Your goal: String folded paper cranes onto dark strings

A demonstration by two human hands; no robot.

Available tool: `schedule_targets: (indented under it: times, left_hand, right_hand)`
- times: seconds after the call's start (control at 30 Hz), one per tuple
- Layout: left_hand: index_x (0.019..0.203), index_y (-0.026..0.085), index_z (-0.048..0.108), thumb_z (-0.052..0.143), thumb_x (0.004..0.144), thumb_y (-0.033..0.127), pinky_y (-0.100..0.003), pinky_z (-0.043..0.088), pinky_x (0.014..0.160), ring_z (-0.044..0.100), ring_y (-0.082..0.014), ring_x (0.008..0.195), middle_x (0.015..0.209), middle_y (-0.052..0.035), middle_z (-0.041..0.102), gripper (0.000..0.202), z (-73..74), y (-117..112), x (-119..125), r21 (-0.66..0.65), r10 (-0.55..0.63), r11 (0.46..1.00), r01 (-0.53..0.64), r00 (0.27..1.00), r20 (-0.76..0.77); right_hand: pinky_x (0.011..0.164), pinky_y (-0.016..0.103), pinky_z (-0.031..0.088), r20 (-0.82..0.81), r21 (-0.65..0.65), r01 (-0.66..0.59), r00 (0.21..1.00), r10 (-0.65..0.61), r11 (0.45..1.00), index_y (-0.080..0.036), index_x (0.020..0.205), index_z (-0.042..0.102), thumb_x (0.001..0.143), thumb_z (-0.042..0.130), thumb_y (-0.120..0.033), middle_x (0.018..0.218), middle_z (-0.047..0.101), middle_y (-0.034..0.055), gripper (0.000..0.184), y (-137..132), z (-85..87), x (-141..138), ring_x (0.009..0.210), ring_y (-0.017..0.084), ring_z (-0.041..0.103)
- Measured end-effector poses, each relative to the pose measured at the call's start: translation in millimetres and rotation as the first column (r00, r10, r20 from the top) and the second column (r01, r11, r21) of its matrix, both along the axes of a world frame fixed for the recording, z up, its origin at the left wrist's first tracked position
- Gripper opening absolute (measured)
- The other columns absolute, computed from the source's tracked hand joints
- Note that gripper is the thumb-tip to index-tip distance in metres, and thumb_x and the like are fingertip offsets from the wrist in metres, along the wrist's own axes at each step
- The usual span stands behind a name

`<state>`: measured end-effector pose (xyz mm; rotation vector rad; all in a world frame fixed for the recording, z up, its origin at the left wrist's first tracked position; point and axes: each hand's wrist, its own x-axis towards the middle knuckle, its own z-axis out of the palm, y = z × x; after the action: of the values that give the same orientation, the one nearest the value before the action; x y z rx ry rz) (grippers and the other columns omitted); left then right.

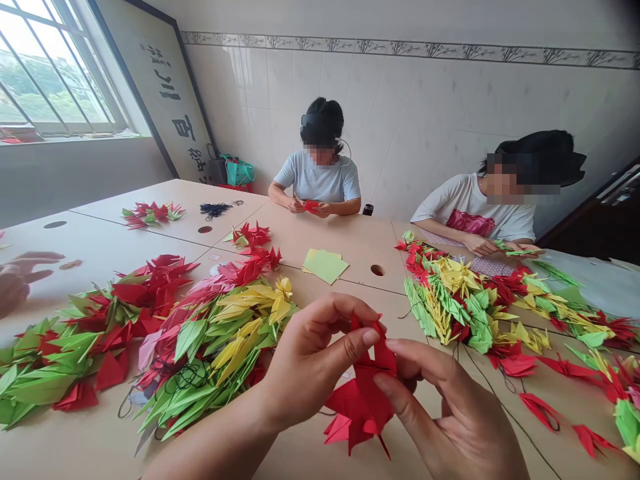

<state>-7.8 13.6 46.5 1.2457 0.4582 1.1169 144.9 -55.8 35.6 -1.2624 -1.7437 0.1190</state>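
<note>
My left hand [313, 357] pinches the upper end of a red origami crane [376, 363] between thumb and forefinger. From the other side, my right hand [455, 407] grips the crane's right edge, its thumb lying low on the paper. The piece is held upright just above the table, and some of its folds are hidden by my fingers. Below it, more red folded paper [345, 430] shows; I cannot tell whether the two are joined. Left of my hands lies a heap of green and yellow folded paper cranes [235, 340] with black string [180, 373] tangled in it.
Yellow-green paper sheets [325, 265] lie on the table [360, 233] ahead. Strung cranes [450, 293] spread along the right, with loose black cord [505, 407]. Two people [320, 177] sit opposite, handling folded paper. Another person's hand [20, 277] reaches in at left.
</note>
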Motion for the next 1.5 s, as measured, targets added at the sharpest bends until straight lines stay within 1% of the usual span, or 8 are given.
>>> schedule_targets:
  times: [0.4,0.6,0.8,0.9,1.07,1.2,1.4,1.5]
  left_hand:
    - [0.086,0.019,0.069,0.068,0.086,0.021,-0.018,0.050,0.073,0.061,-0.0093,0.080,0.084,-0.0003,0.068,0.003,2.6,7,-7,0.133,0.030,0.991,-0.016,0.994,-0.108]
    - [0.082,0.018,0.066,0.067,0.086,0.015,-0.019,0.049,0.070,0.059,-0.0088,0.076,0.080,0.0005,0.065,0.005,1.8,6,-9,0.156,-0.012,0.988,0.016,1.000,-0.028]
    - [0.083,0.020,0.061,0.066,0.085,0.011,-0.016,0.046,0.068,0.054,-0.0067,0.072,0.077,0.0034,0.060,0.010,-2.0,6,-5,0.107,0.054,0.993,-0.054,0.999,0.004]
    - [0.098,0.025,0.060,0.064,0.089,0.016,-0.015,0.046,0.069,0.053,-0.0062,0.075,0.081,0.0037,0.060,0.013,-2.8,6,-5,0.099,0.012,0.995,-0.013,1.000,0.015]
    - [0.133,0.038,0.040,0.072,0.083,0.028,-0.027,0.050,0.086,0.055,-0.0141,0.102,0.120,-0.0019,0.054,0.060,-3.3,8,-5,0.003,-0.164,0.987,0.164,0.987,0.003]
    - [0.134,0.036,0.040,0.072,0.083,0.029,-0.028,0.051,0.077,0.060,-0.0146,0.087,0.097,-0.0010,0.062,0.062,-3.7,6,-3,-0.058,-0.309,0.951,0.305,0.948,-0.072]
    - [0.132,0.029,0.045,0.067,0.086,0.025,-0.022,0.048,0.067,0.058,-0.0123,0.075,0.086,-0.0017,0.063,0.051,-3.7,-1,-1,0.012,-0.199,0.979,0.203,0.968,-0.153]
    - [0.125,0.026,0.050,0.070,0.083,0.023,-0.019,0.046,0.062,0.054,-0.0101,0.070,0.081,0.0004,0.060,0.046,-4.1,-4,0,-0.054,-0.217,0.975,0.213,0.973,-0.073]
  right_hand:
    - [0.061,0.015,0.054,0.056,0.003,0.017,0.998,-0.017,1.000,-0.029,0.107,0.060,0.091,0.060,-0.030,0.077,0.070,-0.0049,0.016,0,3.1,4,0.059,0.009,0.065]
    - [0.056,0.016,0.053,0.024,-0.036,0.059,0.998,-0.059,0.998,-0.031,0.108,0.060,0.090,0.062,-0.034,0.070,0.068,-0.0066,0.019,0,2.1,2,0.056,0.010,0.064]
    - [0.058,0.017,0.053,0.039,-0.046,0.032,0.999,-0.030,0.998,-0.029,0.102,0.065,0.090,0.062,-0.033,0.072,0.070,-0.0060,0.013,2,3.6,-2,0.058,0.010,0.065]
    - [0.056,0.017,0.052,-0.005,-0.094,0.042,0.999,-0.043,0.995,-0.029,0.092,0.068,0.089,0.063,-0.031,0.073,0.072,-0.0060,0.006,2,5.6,-2,0.058,0.011,0.065]
    - [0.051,0.019,0.052,-0.266,-0.192,0.197,0.933,-0.244,0.961,-0.026,0.081,0.069,0.086,0.065,-0.038,0.067,0.071,-0.0028,0.014,-1,8.3,-5,0.054,0.013,0.063]
    - [0.050,0.019,0.051,-0.408,-0.266,0.200,0.863,-0.298,0.943,-0.024,0.079,0.069,0.081,0.069,-0.042,0.067,0.069,-0.0008,0.018,-3,11.1,-8,0.057,0.014,0.064]
    - [0.048,0.020,0.045,-0.446,-0.371,0.061,0.864,-0.235,0.927,-0.022,0.073,0.067,0.082,0.064,-0.050,0.063,0.064,-0.0005,0.030,-2,11.2,-7,0.055,0.013,0.056]
    - [0.046,0.021,0.039,-0.464,-0.362,0.014,0.864,-0.194,0.932,-0.021,0.061,0.057,0.085,0.063,-0.047,0.055,0.053,-0.0023,0.036,-1,9.7,-7,0.050,0.012,0.044]
